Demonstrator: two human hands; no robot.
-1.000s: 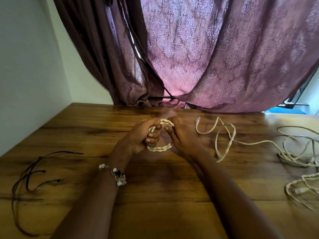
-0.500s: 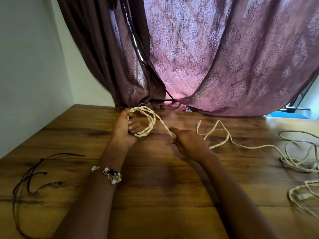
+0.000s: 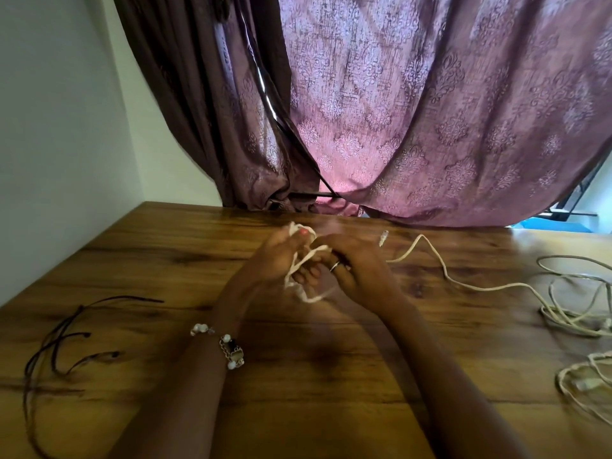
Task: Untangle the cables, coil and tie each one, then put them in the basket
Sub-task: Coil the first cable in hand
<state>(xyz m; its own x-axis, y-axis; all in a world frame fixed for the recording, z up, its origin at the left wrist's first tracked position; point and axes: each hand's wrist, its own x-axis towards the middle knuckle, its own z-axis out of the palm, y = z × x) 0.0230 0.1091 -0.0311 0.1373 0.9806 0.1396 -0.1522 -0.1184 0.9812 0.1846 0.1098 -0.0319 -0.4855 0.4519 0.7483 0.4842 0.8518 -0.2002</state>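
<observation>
A cream twisted cable coil (image 3: 299, 260) hangs between my two hands over the middle of the wooden table (image 3: 165, 246). My left hand (image 3: 275, 256) grips the coil with fingers curled through its loops. My right hand (image 3: 356, 266), wearing a ring, pinches the cable close against the left. The cable's free length (image 3: 440, 270) trails right across the table, and a plug end (image 3: 383, 238) lies just past my right hand. No basket is in view.
A tangle of cream and grey cables (image 3: 576, 309) lies at the right edge of the table. A thin black cable (image 3: 59, 346) sprawls at the left. A purple patterned curtain (image 3: 397, 111) hangs behind the table's far edge.
My hands, apart half a second ago with the coil held up in the left, have come together again. The coil has dropped lower, and the loose cable has been pulled straighter.
</observation>
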